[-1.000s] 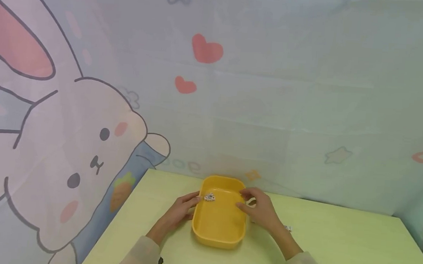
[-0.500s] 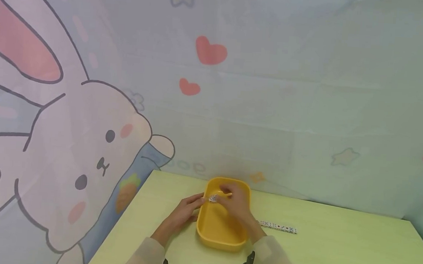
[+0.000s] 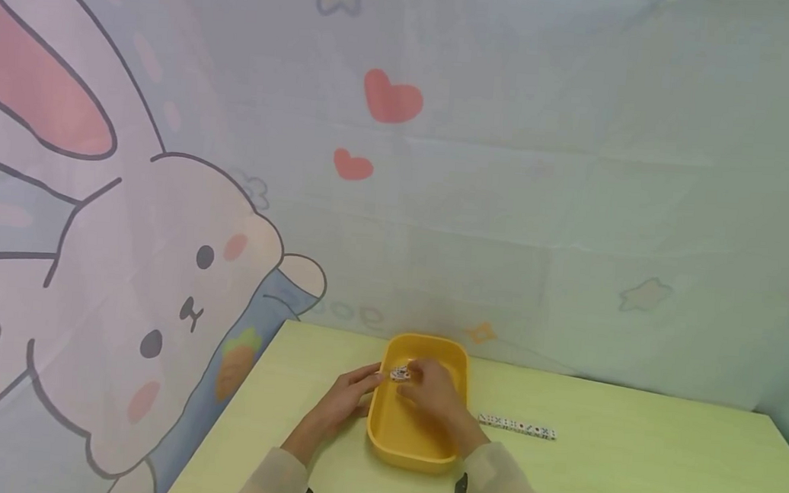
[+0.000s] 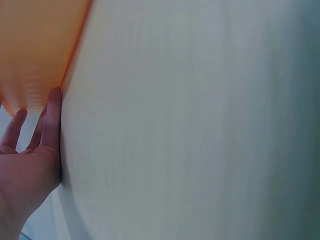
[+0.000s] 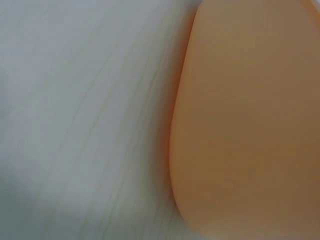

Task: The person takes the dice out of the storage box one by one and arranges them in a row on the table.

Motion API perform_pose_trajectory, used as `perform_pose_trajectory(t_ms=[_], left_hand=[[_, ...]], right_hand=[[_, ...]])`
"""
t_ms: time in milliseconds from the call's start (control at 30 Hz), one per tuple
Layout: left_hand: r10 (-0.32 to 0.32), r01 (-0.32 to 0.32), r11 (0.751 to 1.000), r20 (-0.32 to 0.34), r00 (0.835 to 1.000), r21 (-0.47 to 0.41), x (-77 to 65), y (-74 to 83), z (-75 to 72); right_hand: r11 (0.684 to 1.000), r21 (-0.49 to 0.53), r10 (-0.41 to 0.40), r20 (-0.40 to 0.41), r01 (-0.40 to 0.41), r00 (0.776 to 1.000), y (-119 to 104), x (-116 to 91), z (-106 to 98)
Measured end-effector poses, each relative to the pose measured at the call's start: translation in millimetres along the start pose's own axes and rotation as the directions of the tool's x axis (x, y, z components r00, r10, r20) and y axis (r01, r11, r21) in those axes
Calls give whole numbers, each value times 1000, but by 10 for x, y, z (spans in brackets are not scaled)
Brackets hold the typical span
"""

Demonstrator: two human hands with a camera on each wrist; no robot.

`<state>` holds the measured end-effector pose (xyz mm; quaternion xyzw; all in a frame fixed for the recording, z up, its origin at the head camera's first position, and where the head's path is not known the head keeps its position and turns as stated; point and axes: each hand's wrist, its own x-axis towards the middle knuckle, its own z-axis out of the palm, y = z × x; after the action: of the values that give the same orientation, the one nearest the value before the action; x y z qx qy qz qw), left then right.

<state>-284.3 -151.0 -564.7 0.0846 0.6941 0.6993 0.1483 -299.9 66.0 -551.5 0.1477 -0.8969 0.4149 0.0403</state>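
A yellow plastic tray (image 3: 416, 431) stands on the table, with a small cluster of white dice (image 3: 400, 373) in its left part. My left hand (image 3: 345, 397) rests against the tray's left side; in the left wrist view its fingers (image 4: 52, 117) reach along the outer wall, fairly straight. Inside the tray is my right hand (image 3: 435, 391), at the right edge of the dice, its thumb and forefinger bent and visibly apart. The right wrist view has only the tray's wall (image 5: 245, 125) and the tabletop, no fingers.
A straight row of several white dice (image 3: 518, 427) with coloured markings lies on the pale yellow-green table (image 3: 640, 462), right of the tray. Behind the table hangs a cloth backdrop (image 3: 507, 208) with a rabbit, hearts and stars.
My right hand has moved left from the tray's right rim to the dice inside, its thumb lately drawing back slightly. The dice row has come into fuller view. My left hand stays beside the tray.
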Motion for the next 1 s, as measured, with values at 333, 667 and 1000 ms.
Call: perform_pose_trajectory(t_ms=[333,667,1000], left_hand=[[6,-6,1000,4,1000,1,9,4,-3],[3,-3,1000,8,1000,-4,-2,8,-13],[-3,3,1000,-3,1000,7,20,-1,8]], right_hand=[[996,-82,-39,51,43,998,-3,21,-8],[992,-110,-51,41,55,998,2,-2,5],[987,-136,-76,67,84,995,-3,-32,-20]])
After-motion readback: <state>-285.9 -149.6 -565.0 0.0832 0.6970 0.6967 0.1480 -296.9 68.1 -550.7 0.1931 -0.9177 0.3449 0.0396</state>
